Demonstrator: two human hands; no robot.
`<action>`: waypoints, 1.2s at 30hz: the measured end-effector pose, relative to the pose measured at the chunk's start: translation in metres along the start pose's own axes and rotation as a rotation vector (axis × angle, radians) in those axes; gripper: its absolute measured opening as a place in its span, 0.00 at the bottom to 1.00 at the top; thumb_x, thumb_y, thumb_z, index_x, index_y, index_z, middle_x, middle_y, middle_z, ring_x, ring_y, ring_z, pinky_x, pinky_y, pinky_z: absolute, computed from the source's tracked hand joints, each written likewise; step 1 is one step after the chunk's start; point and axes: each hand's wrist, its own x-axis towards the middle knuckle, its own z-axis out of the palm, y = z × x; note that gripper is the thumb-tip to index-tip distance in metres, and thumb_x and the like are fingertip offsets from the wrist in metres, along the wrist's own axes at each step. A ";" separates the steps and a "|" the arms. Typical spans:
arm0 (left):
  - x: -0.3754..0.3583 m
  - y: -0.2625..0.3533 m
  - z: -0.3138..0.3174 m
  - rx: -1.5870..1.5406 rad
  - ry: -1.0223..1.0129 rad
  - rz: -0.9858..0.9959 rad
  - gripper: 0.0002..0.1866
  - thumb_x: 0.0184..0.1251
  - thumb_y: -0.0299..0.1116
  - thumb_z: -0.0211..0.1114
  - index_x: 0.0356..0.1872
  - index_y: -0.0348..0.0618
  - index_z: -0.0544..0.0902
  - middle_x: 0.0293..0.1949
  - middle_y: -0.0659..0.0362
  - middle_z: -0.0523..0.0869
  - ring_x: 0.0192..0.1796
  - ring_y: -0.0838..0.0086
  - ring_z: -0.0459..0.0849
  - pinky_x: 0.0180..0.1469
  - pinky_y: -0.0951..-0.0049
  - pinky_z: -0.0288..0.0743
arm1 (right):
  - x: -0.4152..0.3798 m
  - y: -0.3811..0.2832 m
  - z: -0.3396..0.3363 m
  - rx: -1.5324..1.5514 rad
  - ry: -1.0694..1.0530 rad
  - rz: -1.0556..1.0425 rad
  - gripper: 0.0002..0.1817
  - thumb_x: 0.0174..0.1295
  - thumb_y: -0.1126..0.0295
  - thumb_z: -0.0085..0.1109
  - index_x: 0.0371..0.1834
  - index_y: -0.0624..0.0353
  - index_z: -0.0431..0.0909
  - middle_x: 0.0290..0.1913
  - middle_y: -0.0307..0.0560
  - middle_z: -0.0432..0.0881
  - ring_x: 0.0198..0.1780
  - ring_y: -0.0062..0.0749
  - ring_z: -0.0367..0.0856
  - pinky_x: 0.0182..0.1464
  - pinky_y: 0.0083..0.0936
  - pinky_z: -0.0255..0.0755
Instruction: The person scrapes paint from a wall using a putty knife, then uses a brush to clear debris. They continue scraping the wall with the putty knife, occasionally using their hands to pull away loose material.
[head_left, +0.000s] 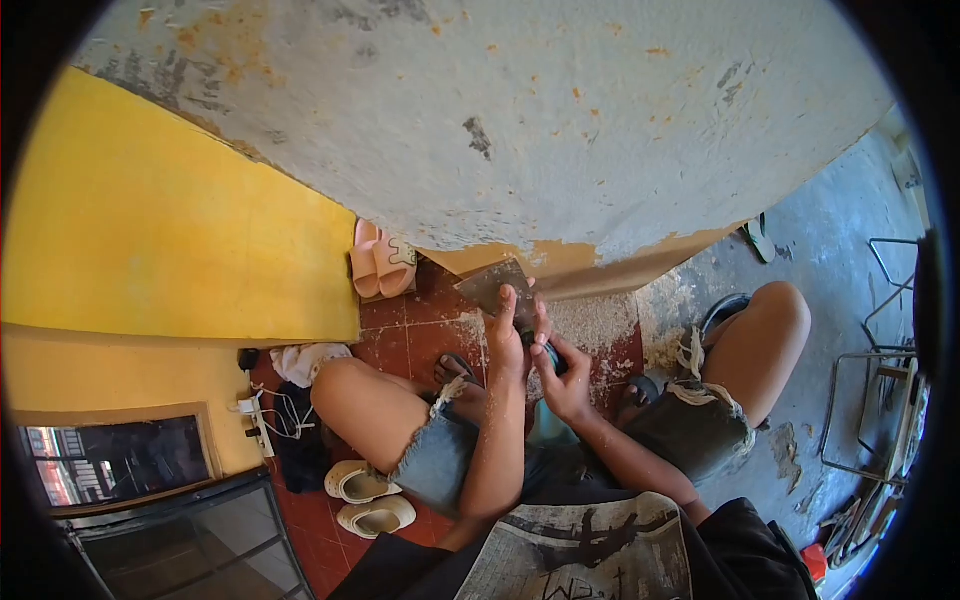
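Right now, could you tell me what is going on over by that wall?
A person squats on the red tiled floor facing a peeling grey wall. The left hand presses a flat metal scraper blade against the wall's base, while the right hand grips its handle. Pale dust lies beneath.

Scraper pressed to a peeling wall

At frame centre, left hand (507, 340) and right hand (562, 378) grip a metal scraper (492, 284) against the wall's base (560, 255); pink sandals (380, 262) lie just left.
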 end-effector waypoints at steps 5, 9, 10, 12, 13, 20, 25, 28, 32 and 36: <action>-0.002 -0.007 -0.005 -0.007 0.069 0.009 0.30 0.74 0.55 0.57 0.58 0.37 0.69 0.28 0.58 0.77 0.14 0.76 0.67 0.16 0.77 0.62 | -0.004 0.001 -0.002 -0.026 -0.021 0.074 0.15 0.67 0.71 0.63 0.51 0.72 0.80 0.38 0.44 0.87 0.42 0.18 0.79 0.46 0.22 0.76; 0.002 0.010 0.010 -0.025 0.001 0.043 0.30 0.74 0.55 0.57 0.58 0.38 0.69 0.28 0.58 0.77 0.14 0.76 0.68 0.16 0.77 0.62 | 0.007 -0.010 -0.002 -0.061 -0.023 0.014 0.14 0.67 0.72 0.63 0.50 0.72 0.81 0.34 0.45 0.86 0.40 0.16 0.78 0.44 0.21 0.75; -0.003 0.011 0.010 -0.030 -0.002 0.060 0.30 0.74 0.55 0.57 0.59 0.38 0.69 0.27 0.57 0.77 0.14 0.75 0.68 0.16 0.77 0.62 | 0.005 -0.015 -0.003 -0.095 -0.071 0.085 0.14 0.67 0.72 0.63 0.50 0.72 0.81 0.35 0.45 0.86 0.41 0.17 0.78 0.45 0.21 0.75; -0.002 0.002 0.002 -0.045 0.002 0.055 0.29 0.74 0.55 0.57 0.58 0.37 0.69 0.27 0.58 0.77 0.14 0.75 0.68 0.16 0.78 0.61 | 0.001 -0.009 -0.003 -0.089 -0.075 0.085 0.15 0.66 0.72 0.63 0.51 0.71 0.80 0.37 0.47 0.87 0.43 0.18 0.79 0.47 0.21 0.75; -0.002 -0.003 0.000 -0.016 0.032 0.028 0.29 0.74 0.55 0.56 0.58 0.37 0.69 0.27 0.58 0.77 0.14 0.76 0.68 0.16 0.78 0.61 | -0.001 0.000 -0.003 -0.043 -0.044 0.060 0.15 0.67 0.72 0.63 0.52 0.71 0.80 0.37 0.46 0.87 0.43 0.18 0.79 0.47 0.21 0.75; -0.004 -0.004 0.000 -0.051 0.049 0.015 0.27 0.75 0.54 0.57 0.56 0.39 0.71 0.28 0.58 0.77 0.14 0.76 0.67 0.15 0.78 0.61 | -0.005 0.001 -0.004 -0.015 -0.046 0.148 0.17 0.66 0.71 0.64 0.54 0.72 0.80 0.41 0.47 0.87 0.45 0.20 0.80 0.49 0.23 0.75; -0.001 0.009 0.015 -0.064 0.024 0.023 0.26 0.73 0.52 0.59 0.53 0.36 0.74 0.26 0.57 0.78 0.15 0.76 0.69 0.17 0.78 0.63 | 0.007 -0.009 -0.003 -0.049 -0.027 0.032 0.17 0.67 0.71 0.63 0.53 0.72 0.80 0.40 0.45 0.86 0.44 0.18 0.78 0.48 0.21 0.75; -0.002 0.001 0.006 0.013 0.046 0.007 0.26 0.74 0.55 0.57 0.54 0.39 0.73 0.27 0.59 0.77 0.14 0.77 0.68 0.16 0.78 0.61 | 0.004 -0.006 0.000 0.032 -0.040 0.036 0.16 0.67 0.71 0.62 0.53 0.72 0.80 0.39 0.45 0.86 0.45 0.19 0.78 0.48 0.21 0.74; 0.001 0.011 0.016 0.005 -0.025 0.039 0.27 0.74 0.55 0.57 0.54 0.37 0.72 0.27 0.58 0.77 0.14 0.77 0.68 0.15 0.78 0.61 | 0.003 -0.006 0.000 -0.005 0.017 -0.020 0.16 0.68 0.71 0.62 0.53 0.71 0.80 0.39 0.44 0.86 0.44 0.18 0.77 0.47 0.21 0.74; 0.000 -0.004 0.004 0.061 0.065 0.003 0.29 0.75 0.55 0.56 0.55 0.35 0.71 0.27 0.59 0.76 0.14 0.76 0.68 0.14 0.78 0.60 | 0.004 0.001 -0.001 -0.004 -0.027 0.071 0.16 0.67 0.71 0.63 0.52 0.72 0.80 0.39 0.47 0.87 0.43 0.20 0.80 0.48 0.24 0.76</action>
